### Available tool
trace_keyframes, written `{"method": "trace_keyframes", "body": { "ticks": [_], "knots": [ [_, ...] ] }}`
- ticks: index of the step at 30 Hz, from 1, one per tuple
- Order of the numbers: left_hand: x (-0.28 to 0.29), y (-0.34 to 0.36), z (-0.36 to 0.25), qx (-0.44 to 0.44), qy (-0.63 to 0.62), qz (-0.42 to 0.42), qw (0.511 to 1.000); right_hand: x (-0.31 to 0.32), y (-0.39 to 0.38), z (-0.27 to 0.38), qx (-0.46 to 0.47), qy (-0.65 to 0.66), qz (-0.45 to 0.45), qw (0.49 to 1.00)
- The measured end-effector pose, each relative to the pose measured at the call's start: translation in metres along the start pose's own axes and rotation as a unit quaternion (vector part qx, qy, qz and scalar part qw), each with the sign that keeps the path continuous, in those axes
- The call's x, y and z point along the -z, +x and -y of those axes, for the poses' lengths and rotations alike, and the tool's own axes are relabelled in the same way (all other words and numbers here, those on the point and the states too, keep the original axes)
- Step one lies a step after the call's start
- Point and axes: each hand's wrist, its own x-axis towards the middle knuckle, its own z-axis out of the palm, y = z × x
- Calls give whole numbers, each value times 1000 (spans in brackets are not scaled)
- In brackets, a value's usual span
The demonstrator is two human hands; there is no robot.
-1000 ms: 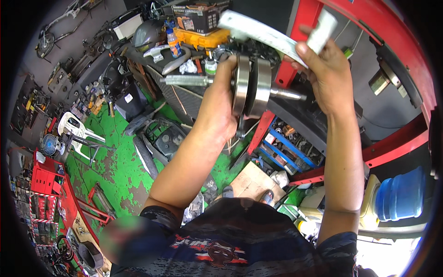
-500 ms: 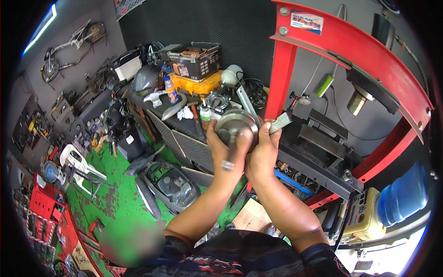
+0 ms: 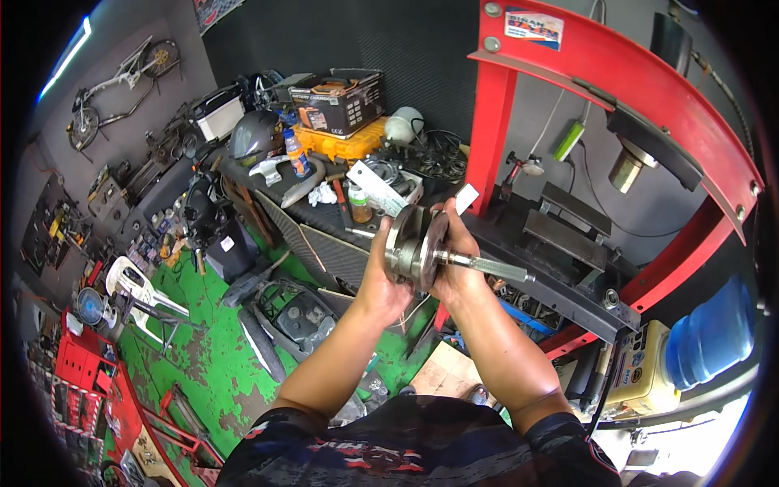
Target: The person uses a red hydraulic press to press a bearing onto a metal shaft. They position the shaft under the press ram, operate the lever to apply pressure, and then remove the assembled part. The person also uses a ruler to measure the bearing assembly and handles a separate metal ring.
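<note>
A metal crankshaft [image 3: 403, 247] with two round webs is gripped between my hands, its axis lying roughly left to right. My left hand [image 3: 380, 280] wraps the left web, fingers partly hidden. My right hand [image 3: 458, 256] closes round the right web, with the long shaft end sticking out to the right past the wrist. Beside my right thumb a small pale metal block [image 3: 466, 200] sticks up. Behind the crankshaft, a flat light metal strip [image 3: 376, 187] with a hole slants up to the left; whether strip and block are one piece is hidden.
The cluttered bench carries a hammer [image 3: 342, 203], a small bottle [image 3: 359, 204], an orange-labelled bottle [image 3: 297, 154], a helmet [image 3: 257, 136] and a yellow case [image 3: 339, 143]. A red press frame [image 3: 492, 122] stands right, with steel blocks [image 3: 565, 243] on its bed. A blue water jug [image 3: 710, 334] is at far right.
The crankshaft has turned: its shaft end pointed down toward me and now points right, showing both webs. The strip has swung left, and the pale block has shifted slightly left and up.
</note>
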Motion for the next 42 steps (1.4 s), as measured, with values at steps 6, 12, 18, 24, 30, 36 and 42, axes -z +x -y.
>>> {"method": "trace_keyframes", "body": {
  "ticks": [6, 12, 18, 24, 30, 36, 42],
  "knots": [
    [-4, -4, 12, -40, -181, 63, 981, -18, 2, 3, 152, -164, 87, 971],
    [-17, -21, 13, -10, -181, 80, 980, -43, -4, 77, 203, -537, 171, 801],
    [-16, -23, 9, -99, 1, -70, 993, -80, -23, 159, 159, -504, 167, 832],
    [-23, -16, 5, -107, -10, -65, 992, -83, -23, 124, 147, -519, 140, 830],
    [-23, -14, 1, -82, -51, -63, 993, -72, -25, 97, 154, -483, 138, 851],
    [-21, -13, -8, -83, -73, -66, 992, -81, -24, 95, 169, -554, 138, 804],
    [-18, -13, -13, -71, -88, -88, 990, -79, -19, 86, 189, -536, 153, 809]
  ]
}}
